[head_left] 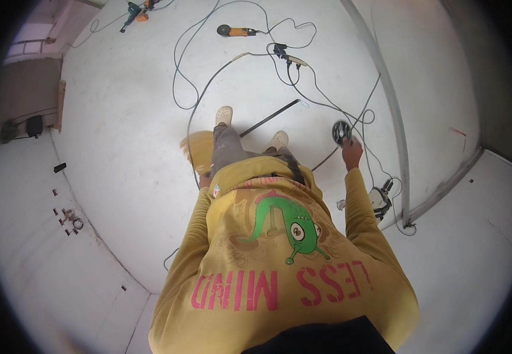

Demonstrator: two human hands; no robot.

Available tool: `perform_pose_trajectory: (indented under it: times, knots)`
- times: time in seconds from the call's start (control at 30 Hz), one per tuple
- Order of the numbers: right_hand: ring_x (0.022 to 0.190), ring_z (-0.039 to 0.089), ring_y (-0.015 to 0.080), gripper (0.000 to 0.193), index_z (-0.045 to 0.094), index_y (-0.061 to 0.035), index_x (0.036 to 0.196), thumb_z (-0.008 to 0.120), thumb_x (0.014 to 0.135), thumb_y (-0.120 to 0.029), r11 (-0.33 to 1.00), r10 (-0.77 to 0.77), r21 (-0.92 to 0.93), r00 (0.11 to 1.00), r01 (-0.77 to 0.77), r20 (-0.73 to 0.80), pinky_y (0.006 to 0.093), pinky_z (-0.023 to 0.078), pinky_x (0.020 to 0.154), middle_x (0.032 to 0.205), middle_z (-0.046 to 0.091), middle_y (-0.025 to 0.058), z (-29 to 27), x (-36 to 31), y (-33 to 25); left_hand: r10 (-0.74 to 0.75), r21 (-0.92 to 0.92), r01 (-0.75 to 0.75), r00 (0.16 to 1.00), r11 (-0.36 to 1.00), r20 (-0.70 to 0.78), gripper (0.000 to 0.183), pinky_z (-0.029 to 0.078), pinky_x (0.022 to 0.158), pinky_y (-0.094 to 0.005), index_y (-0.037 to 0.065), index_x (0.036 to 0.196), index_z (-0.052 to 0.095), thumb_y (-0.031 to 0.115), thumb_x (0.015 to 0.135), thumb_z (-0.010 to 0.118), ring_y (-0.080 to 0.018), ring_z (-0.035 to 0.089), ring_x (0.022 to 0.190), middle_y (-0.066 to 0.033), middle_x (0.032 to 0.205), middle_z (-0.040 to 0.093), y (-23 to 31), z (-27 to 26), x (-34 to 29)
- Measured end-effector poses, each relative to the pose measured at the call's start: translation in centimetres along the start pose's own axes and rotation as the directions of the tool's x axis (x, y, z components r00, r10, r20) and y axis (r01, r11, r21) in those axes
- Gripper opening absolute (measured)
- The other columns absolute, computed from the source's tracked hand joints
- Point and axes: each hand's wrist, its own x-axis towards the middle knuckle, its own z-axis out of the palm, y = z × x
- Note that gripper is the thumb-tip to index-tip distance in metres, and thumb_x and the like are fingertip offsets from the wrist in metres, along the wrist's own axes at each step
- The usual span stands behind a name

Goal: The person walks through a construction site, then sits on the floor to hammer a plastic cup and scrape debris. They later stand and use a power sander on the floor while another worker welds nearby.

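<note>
Hands are reaching down over a smooth white floor [126, 118]. The right hand [352, 154] is curling its fingers onto the edge of a black round thing [342, 133], out to the right of the holey, pale shoes [223, 115]. The left hand [205, 182] is resting right by the low end of a tan thing [200, 152], which is fanning out wide beside the left leg. I cannot tell whether that hand is spreading or pinching.

A thin, straight black stick [270, 117] is lying between the shoes. Bendy cords [176, 65] are looping over the floor, and some are running to a long plug block [296, 60]. An orange tool [241, 31] with a round dark end is lying past the shoes.

The soft yellow top [220, 251] is showing a green monster [309, 233] and big, blocky pink letters [235, 292], standing upside down. More letters are hiding in a waist fold. The round thing is looking blurry, the sleeve is covering part of the left hand, and black cloth [332, 339] is getting cut off at the bottom.
</note>
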Motion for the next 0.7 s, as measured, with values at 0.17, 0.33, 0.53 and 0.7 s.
perform_pose_trajectory:
  times: [0.17,0.33,0.53,0.7]
  knots:
    - [0.09,0.07,0.0422,0.028,0.071,-0.0019,0.091,0.066,0.086,-0.03,0.976,0.194,-0.116,0.977,-0.183,0.086,0.0502,0.054,0.082,0.09,0.072,0.0237,2.8,-8.1,13.0,0.171,0.074,-0.17,0.985,0.983,-0.002,0.044,0.056,0.081,-0.042,0.001,0.12,0.072,0.036,0.094,0.065,-0.0325,0.074,0.09,-0.0237,0.104,0.075,0.7,0.2,-1.8]
    - [0.092,0.069,0.0445,0.028,0.071,-0.0017,0.09,0.061,0.086,-0.028,0.98,0.198,-0.051,0.97,-0.192,0.143,0.0515,0.054,0.084,0.093,0.072,0.0244,3.9,-13.0,17.4,0.229,0.184,-0.23,0.973,0.956,0.03,0.044,0.055,0.082,-0.0437,0.002,0.119,0.072,0.039,0.096,0.063,-0.0356,0.073,0.093,-0.0241,0.103,0.075,1.3,1.5,-0.2]
    - [0.09,0.068,0.0455,0.028,0.069,0.0,0.092,0.062,0.088,-0.026,0.973,0.213,0.09,0.977,-0.214,0.024,0.0526,0.052,0.081,0.091,0.071,0.0252,4.9,-11.1,15.2,0.278,0.292,-0.299,0.954,0.909,0.111,0.044,0.055,0.083,-0.0458,0.004,0.118,0.072,0.041,0.098,0.061,-0.0393,0.072,0.097,-0.0246,0.102,0.074,2.7,1.4,3.3]
    - [0.09,0.069,0.0453,0.022,0.069,0.0013,0.095,0.066,0.091,-0.02,0.948,0.272,0.185,0.961,-0.259,-0.046,0.0503,0.053,0.081,0.091,0.071,0.0258,4.9,-8.6,13.0,0.362,0.375,-0.387,0.922,0.843,0.138,0.039,0.054,0.086,-0.0494,0.008,0.123,0.068,0.036,0.101,0.053,-0.0441,0.068,0.104,-0.0252,0.11,0.072,6.1,-0.6,4.0]
